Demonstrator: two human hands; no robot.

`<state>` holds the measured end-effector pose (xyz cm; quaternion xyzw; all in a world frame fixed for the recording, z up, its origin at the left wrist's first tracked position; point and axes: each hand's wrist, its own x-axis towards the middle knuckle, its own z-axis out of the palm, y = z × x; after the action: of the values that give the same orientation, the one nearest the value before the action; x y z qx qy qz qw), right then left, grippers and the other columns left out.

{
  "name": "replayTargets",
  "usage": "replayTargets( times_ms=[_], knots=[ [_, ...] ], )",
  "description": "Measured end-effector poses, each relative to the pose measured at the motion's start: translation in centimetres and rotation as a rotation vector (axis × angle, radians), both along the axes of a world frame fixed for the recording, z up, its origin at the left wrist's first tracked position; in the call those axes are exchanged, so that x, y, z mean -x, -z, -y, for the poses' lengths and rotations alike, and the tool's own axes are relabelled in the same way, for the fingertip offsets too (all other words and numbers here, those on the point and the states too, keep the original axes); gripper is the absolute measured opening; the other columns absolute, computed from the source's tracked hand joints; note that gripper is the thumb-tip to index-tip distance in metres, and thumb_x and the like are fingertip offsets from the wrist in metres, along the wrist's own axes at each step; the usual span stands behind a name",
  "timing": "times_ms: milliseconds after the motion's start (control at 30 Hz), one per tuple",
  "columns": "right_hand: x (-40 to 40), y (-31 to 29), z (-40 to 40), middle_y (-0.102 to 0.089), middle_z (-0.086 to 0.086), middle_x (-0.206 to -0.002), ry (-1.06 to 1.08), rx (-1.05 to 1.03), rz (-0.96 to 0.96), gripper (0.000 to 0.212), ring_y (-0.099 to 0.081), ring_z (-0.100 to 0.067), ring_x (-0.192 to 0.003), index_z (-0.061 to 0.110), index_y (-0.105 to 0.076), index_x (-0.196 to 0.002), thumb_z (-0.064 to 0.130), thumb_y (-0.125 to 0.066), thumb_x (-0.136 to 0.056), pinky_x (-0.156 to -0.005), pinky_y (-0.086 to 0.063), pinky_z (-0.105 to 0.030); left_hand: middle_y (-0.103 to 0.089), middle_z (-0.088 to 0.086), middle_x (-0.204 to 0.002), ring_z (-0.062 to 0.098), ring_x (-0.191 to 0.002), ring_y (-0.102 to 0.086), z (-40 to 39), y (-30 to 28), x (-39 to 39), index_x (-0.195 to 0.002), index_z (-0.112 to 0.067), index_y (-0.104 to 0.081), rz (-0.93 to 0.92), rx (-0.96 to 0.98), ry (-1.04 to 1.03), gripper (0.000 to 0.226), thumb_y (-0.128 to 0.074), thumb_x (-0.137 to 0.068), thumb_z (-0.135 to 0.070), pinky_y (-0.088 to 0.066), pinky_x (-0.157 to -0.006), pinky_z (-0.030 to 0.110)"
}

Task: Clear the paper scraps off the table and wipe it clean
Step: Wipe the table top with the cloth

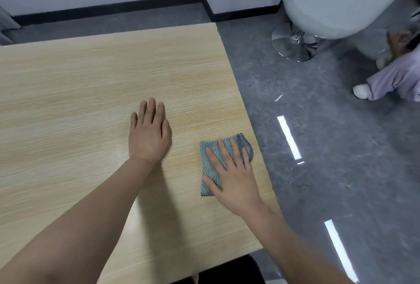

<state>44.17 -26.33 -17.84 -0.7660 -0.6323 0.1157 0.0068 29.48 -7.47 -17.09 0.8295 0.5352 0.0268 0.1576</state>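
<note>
Table point(79, 83): light wood-grain top, filling the left and centre of the frame, its right edge running diagonally from upper centre down to lower right. Cloth point(210, 165): grey-green woven piece with a dark patterned band along its far right edge, folded into a rough rectangle, lying flat on the table at centre right of the frame, close to the table's right edge. Right hand point(231, 174): laid palm down on the cloth, fingers straight and spread, pointing toward the upper left of the frame; it covers the cloth's lower right part and presses it to the table without gripping, so the cloth shows beyond the fingertips, to the left of the hand and at the near left corner. Left hand point(147, 133): flat on the bare table at centre frame, palm down, fingers straight and together, holding nothing; it sits to the left of the cloth, apart from it. Floor point(329, 147): dark grey, glossy, with bright strip reflections, right side of the frame. Chair point(336, 6): white rounded shell on a chrome disc base, upper right. Second person point(391, 79): only pale lilac trouser legs and a white shoe are visible at the far right edge.
</note>
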Motion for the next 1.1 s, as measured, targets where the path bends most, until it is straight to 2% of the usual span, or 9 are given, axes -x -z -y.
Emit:
replayTargets(
  times_ms=[133,233,300,467,600,667,833,967,1100],
  knots=[
    [-0.1,0.1,1.4,-0.008,-0.001,-0.159,-0.036,0.001,0.001,0.063,0.005,-0.025,-0.146,0.034,-0.012,-0.149,0.065,-0.018,-0.094,-0.115,0.000,-0.048,-0.009,0.006,-0.159,0.022,-0.147,-0.001,2.1,-0.1,1.1,-0.150,-0.016,-0.021,0.007,0.021,0.031,0.054,-0.024,-0.099,-0.032,-0.003,-0.118,0.043],
    [-1.8,-0.2,-1.1,0.005,0.004,-0.159,-0.011,0.033,0.007,0.064,0.017,-0.021,-0.144,0.040,-0.002,-0.148,0.068,-0.013,-0.092,-0.115,0.012,-0.045,-0.008,0.006,-0.159,0.021,-0.146,0.000,5.6,0.0,2.6,-0.150,-0.017,-0.019,0.012,0.023,0.074,0.062,-0.011,-0.093,-0.040,-0.003,-0.117,0.044],
    [-3.2,-0.2,-3.8,0.008,0.004,-0.159,0.062,0.037,0.021,0.065,0.019,-0.022,-0.144,0.040,0.002,-0.148,0.068,-0.009,-0.090,-0.114,0.018,-0.043,-0.004,0.002,-0.159,0.017,-0.146,0.006,8.1,0.2,3.5,-0.150,-0.020,-0.014,0.016,0.050,0.083,0.063,-0.006,-0.092,-0.043,0.001,-0.117,0.042],
    [-5.1,-0.1,-8.6,0.005,-0.001,-0.160,0.188,0.011,0.043,0.065,0.012,-0.025,-0.146,0.035,-0.002,-0.150,0.065,-0.014,-0.093,-0.116,0.010,-0.045,0.000,-0.003,-0.158,0.014,-0.146,0.008,12.6,0.9,5.6,-0.150,-0.022,-0.008,-0.012,0.030,0.096,0.057,-0.008,-0.096,-0.040,0.006,-0.117,0.039],
    [-3.8,-0.1,-8.0,0.003,-0.003,-0.160,0.228,-0.015,0.039,0.063,0.009,-0.026,-0.146,0.032,-0.002,-0.150,0.061,-0.015,-0.095,-0.117,0.007,-0.045,-0.001,-0.002,-0.158,0.015,-0.146,0.006,12.8,1.2,6.2,-0.150,-0.021,-0.008,-0.037,-0.007,0.122,0.056,-0.010,-0.098,-0.039,0.007,-0.117,0.037],
    [-2.0,-0.1,-5.7,0.003,-0.002,-0.160,0.184,-0.016,0.012,0.063,0.010,-0.026,-0.146,0.031,-0.002,-0.150,0.060,-0.016,-0.096,-0.118,0.007,-0.043,0.000,-0.003,-0.158,0.014,-0.146,0.007,12.8,1.2,6.0,-0.150,-0.021,-0.008,-0.036,-0.014,0.113,0.056,-0.011,-0.097,-0.039,0.008,-0.117,0.037],
    [2.8,-0.2,3.8,-0.003,0.000,-0.160,-0.085,-0.014,-0.008,0.063,0.008,-0.023,-0.146,0.031,-0.008,-0.151,0.060,-0.019,-0.096,-0.117,0.005,-0.042,-0.003,-0.002,-0.158,0.014,-0.146,0.005,12.9,1.1,5.9,-0.150,-0.020,-0.012,-0.029,-0.026,0.112,0.057,-0.013,-0.097,-0.039,0.002,-0.118,0.040],
    [0.9,0.0,5.6,-0.004,0.003,-0.159,-0.261,-0.023,0.006,0.062,0.003,-0.022,-0.147,0.035,-0.008,-0.150,0.062,-0.021,-0.096,-0.117,0.005,-0.042,-0.006,0.000,-0.158,0.015,-0.146,0.004,12.9,0.9,5.9,-0.150,-0.019,-0.016,-0.019,-0.031,0.109,0.058,-0.013,-0.096,-0.039,0.001,-0.118,0.040],
    [-3.9,0.3,-0.1,-0.003,0.002,-0.159,0.000,-0.040,-0.005,0.064,0.006,-0.020,-0.146,0.036,-0.006,-0.149,0.065,-0.011,-0.093,-0.117,0.010,-0.039,-0.005,-0.001,-0.158,0.013,-0.145,0.006,12.9,0.7,5.8,-0.151,-0.020,-0.016,0.007,-0.020,0.107,0.060,-0.010,-0.095,-0.040,0.002,-0.118,0.040]
  ],
)
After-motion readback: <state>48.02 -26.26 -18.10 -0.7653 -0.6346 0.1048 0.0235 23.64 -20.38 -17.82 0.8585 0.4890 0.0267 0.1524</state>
